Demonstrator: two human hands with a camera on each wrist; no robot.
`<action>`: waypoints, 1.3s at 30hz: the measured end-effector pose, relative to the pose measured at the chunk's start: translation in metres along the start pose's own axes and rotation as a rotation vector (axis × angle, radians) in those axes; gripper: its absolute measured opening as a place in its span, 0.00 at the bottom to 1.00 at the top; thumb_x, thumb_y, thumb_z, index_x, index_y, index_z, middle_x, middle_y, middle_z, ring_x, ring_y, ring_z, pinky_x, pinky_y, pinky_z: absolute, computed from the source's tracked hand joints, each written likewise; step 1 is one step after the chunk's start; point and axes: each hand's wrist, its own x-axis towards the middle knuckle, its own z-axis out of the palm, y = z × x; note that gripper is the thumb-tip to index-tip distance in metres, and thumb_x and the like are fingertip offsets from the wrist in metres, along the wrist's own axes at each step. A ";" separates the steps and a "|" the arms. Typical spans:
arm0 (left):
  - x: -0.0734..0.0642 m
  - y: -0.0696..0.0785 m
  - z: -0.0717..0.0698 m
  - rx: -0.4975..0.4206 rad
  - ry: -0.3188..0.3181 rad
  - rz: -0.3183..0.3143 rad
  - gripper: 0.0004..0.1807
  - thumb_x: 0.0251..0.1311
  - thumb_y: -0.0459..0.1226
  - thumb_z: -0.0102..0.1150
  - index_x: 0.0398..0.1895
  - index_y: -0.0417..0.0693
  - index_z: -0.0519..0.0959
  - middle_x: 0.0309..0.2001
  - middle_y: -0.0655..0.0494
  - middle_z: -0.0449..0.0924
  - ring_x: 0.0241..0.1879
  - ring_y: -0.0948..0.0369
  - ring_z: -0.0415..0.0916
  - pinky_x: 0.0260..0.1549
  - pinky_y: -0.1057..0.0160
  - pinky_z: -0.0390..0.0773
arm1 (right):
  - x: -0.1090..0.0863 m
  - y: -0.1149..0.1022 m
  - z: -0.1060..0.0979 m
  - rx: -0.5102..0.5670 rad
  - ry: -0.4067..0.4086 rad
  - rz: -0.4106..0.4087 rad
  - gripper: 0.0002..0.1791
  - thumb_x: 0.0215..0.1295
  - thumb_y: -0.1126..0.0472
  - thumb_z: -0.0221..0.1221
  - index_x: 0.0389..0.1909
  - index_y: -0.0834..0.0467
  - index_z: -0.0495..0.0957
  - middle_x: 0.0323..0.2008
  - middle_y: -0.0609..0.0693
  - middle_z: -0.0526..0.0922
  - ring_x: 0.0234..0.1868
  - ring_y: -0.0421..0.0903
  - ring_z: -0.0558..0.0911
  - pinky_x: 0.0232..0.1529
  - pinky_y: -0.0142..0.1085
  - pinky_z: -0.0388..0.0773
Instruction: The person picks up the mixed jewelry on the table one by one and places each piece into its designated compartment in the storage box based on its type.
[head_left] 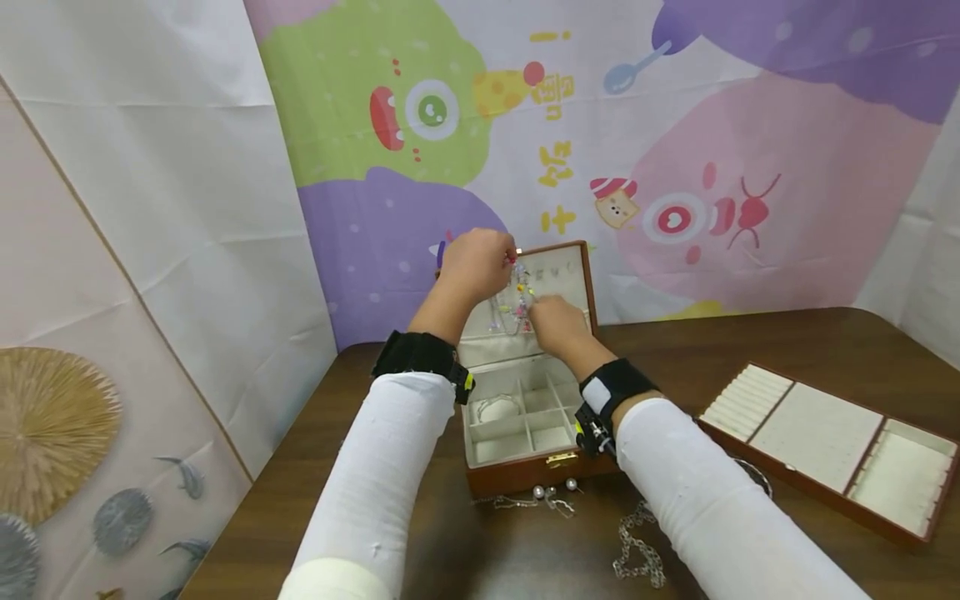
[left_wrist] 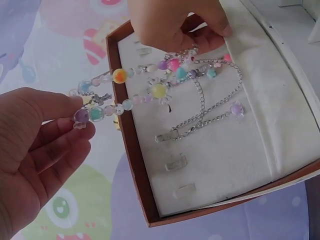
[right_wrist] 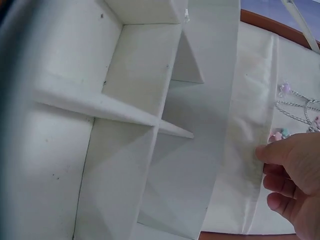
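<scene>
Head view: one brown-edged jewellery box [head_left: 510,478], cream-lined, lid [head_left: 589,287] raised, on a dark wood table [head_left: 360,467]. My left hand [head_left: 480,260] holds up a strand of multicoloured pastel beads [head_left: 521,287] before the lid; my right hand [head_left: 558,325] sits lower, at the lid. To the right, one brown tray with cream lining [head_left: 817,433]; in front, one silver link chain [head_left: 637,550].

Left wrist view: my left thumb and forefinger pinch one end of the doubled strand; its beads run across to near my right hand. One silver chain with a lilac bead [left_wrist: 201,100] lies over the lid panel, by a clear clip [left_wrist: 165,136].

Right wrist view: my right thumb and bent fingers meet the edge of one cream satin pocket [right_wrist: 240,125]; a pinch, it appears, the fingertips being partly hidden. Alongside, cream divided compartments [right_wrist: 135,75].
</scene>
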 end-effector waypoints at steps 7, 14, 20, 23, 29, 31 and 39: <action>0.002 -0.001 0.007 -0.087 0.154 -0.063 0.10 0.61 0.31 0.56 0.41 0.46 0.85 0.42 0.53 0.85 0.43 0.54 0.81 0.40 0.56 0.80 | -0.004 0.004 -0.002 0.021 0.000 -0.042 0.13 0.67 0.70 0.52 0.23 0.60 0.77 0.28 0.55 0.81 0.32 0.50 0.80 0.31 0.41 0.77; -0.001 -0.016 0.043 -0.223 0.316 -0.123 0.05 0.59 0.33 0.63 0.35 0.41 0.84 0.34 0.49 0.85 0.38 0.52 0.81 0.42 0.58 0.77 | -0.008 0.006 -0.008 0.075 0.000 -0.119 0.08 0.62 0.69 0.60 0.23 0.61 0.82 0.27 0.52 0.83 0.33 0.51 0.82 0.37 0.43 0.79; -0.008 -0.027 0.070 -0.159 0.170 -0.186 0.04 0.59 0.33 0.62 0.27 0.45 0.83 0.27 0.55 0.81 0.29 0.58 0.77 0.30 0.61 0.77 | -0.010 0.006 -0.008 0.103 -0.004 -0.097 0.07 0.64 0.67 0.61 0.29 0.62 0.86 0.33 0.54 0.86 0.38 0.52 0.83 0.41 0.44 0.80; -0.011 -0.033 0.074 -0.104 0.071 -0.219 0.11 0.57 0.31 0.61 0.18 0.49 0.77 0.20 0.59 0.71 0.23 0.61 0.67 0.22 0.62 0.68 | -0.010 0.006 -0.007 0.109 -0.002 -0.099 0.07 0.64 0.67 0.61 0.28 0.62 0.86 0.33 0.54 0.86 0.38 0.52 0.83 0.41 0.44 0.80; -0.019 -0.042 0.073 0.012 -0.069 -0.206 0.07 0.49 0.30 0.65 0.22 0.51 0.77 0.28 0.59 0.78 0.31 0.57 0.76 0.26 0.54 0.77 | -0.009 0.007 -0.004 0.103 0.001 -0.115 0.06 0.63 0.68 0.61 0.28 0.62 0.85 0.33 0.53 0.86 0.38 0.52 0.83 0.42 0.44 0.80; -0.021 -0.044 0.072 0.016 -0.101 -0.182 0.06 0.48 0.30 0.66 0.25 0.50 0.80 0.32 0.56 0.81 0.35 0.55 0.78 0.30 0.51 0.79 | -0.008 0.008 -0.002 0.094 -0.003 -0.118 0.06 0.63 0.67 0.61 0.30 0.62 0.86 0.34 0.54 0.86 0.39 0.52 0.83 0.43 0.44 0.80; -0.023 -0.047 0.074 -0.008 -0.247 -0.154 0.09 0.54 0.26 0.58 0.23 0.48 0.80 0.32 0.56 0.79 0.34 0.57 0.74 0.30 0.57 0.77 | -0.007 0.009 -0.002 0.088 -0.019 -0.111 0.05 0.63 0.67 0.62 0.33 0.63 0.86 0.37 0.55 0.86 0.42 0.53 0.83 0.45 0.45 0.80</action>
